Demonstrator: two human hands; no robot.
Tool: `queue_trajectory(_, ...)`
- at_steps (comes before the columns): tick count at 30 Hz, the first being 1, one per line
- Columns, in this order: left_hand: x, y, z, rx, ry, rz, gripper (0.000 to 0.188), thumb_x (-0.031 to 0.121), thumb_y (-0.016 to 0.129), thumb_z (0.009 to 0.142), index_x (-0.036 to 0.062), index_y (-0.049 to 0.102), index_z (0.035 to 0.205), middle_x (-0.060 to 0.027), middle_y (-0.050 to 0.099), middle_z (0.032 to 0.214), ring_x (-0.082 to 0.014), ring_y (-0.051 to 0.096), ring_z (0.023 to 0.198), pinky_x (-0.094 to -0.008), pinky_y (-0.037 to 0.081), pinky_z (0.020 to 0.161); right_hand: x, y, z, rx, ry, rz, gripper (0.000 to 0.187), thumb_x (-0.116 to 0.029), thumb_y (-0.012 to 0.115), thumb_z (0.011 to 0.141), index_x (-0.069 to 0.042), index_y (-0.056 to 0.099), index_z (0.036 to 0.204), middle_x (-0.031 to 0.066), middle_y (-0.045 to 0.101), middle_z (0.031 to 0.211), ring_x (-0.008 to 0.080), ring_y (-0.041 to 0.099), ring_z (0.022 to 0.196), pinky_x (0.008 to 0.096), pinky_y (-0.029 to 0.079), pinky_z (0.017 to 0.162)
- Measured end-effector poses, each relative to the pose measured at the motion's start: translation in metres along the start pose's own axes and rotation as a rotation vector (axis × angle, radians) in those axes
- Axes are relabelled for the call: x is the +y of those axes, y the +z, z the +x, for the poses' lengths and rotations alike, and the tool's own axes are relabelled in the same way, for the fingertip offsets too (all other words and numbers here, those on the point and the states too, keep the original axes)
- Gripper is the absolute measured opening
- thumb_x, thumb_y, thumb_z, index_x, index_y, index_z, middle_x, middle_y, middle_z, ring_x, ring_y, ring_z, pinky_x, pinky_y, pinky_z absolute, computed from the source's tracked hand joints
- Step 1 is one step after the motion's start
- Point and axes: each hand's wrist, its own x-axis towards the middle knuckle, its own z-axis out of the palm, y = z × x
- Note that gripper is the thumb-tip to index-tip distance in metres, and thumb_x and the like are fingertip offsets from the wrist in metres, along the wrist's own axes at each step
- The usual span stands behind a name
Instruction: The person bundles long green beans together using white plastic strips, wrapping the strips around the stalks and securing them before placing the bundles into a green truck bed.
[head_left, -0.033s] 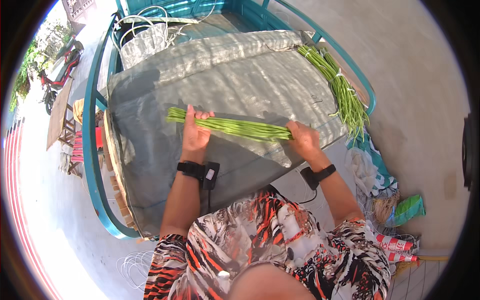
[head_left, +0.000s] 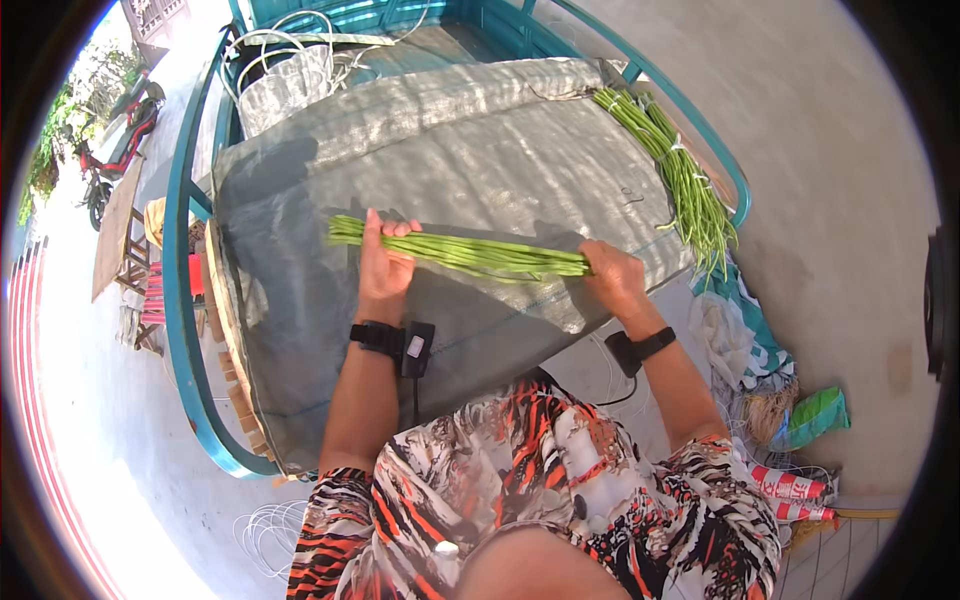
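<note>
A bunch of long green beans (head_left: 480, 253) lies crosswise in front of me, held just above the grey sheet (head_left: 500, 170). My left hand (head_left: 384, 270) is closed round the bunch near its left end, thumb on the near side and fingertips showing beyond it. Bean ends stick out past that hand in a fairly even row. At the opposite end, my right hand (head_left: 614, 278) grips the beans, its fingers hiding their tips. A few beans sag slightly below the rest between my hands. Tied bundles of beans (head_left: 690, 190) rest at the sheet's right edge.
The sheet covers a load bed with teal metal rails (head_left: 178, 250). A whitish sack (head_left: 285, 95) with pale cords sits at the far left. Bags (head_left: 725, 330), a green packet (head_left: 818, 418) and red-white cones (head_left: 790, 485) lie at lower right. Left stands a wooden table (head_left: 118, 235).
The bunch is stretched slightly wider: my left hand has shifted a little left and my right hand a little right. A few beans hang lower in the middle.
</note>
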Motion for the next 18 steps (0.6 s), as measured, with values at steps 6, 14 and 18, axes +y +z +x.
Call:
queue_trajectory(6, 0.005, -0.020, 0.010, -0.058, -0.090, -0.113, 0.034, 0.032, 0.049, 0.096, 0.0095, 0.052, 0.070, 0.0016, 0.052, 0.064, -0.0153, 0.053, 0.067, -0.0386, 0.047, 0.085, 0.055, -0.001, -0.024, -0.092, 0.222, -0.085, 0.024, -0.016, 0.067, 0.074, -0.014, 0.053, 0.094, 0.0066, 0.063, 0.083, 0.0285, 0.063, 0.076, 0.0406, 0.048, 0.061)
queue_trajectory(14, 0.012, -0.015, 0.006, -0.081, -0.046, -0.086, 0.035, 0.033, 0.050, 0.095, 0.0101, 0.052, 0.068, 0.0014, 0.051, 0.063, -0.0149, 0.052, 0.066, -0.0381, 0.047, 0.083, 0.138, -0.011, -0.082, -0.106, 0.812, -0.188, 0.021, -0.033, 0.049, 0.088, -0.015, 0.060, 0.091, 0.0120, 0.066, 0.085, 0.0344, 0.062, 0.084, 0.0475, 0.046, 0.068)
queue_trajectory(18, 0.014, -0.019, 0.002, -0.021, -0.043, -0.044, 0.033, 0.032, 0.051, 0.095, 0.0104, 0.049, 0.070, 0.0012, 0.047, 0.063, -0.0149, 0.050, 0.065, -0.0381, 0.047, 0.081, 0.121, -0.004, -0.081, -0.075, 0.774, -0.142, 0.023, -0.034, 0.051, 0.087, -0.013, 0.061, 0.092, 0.0119, 0.066, 0.085, 0.0336, 0.062, 0.084, 0.0464, 0.046, 0.070)
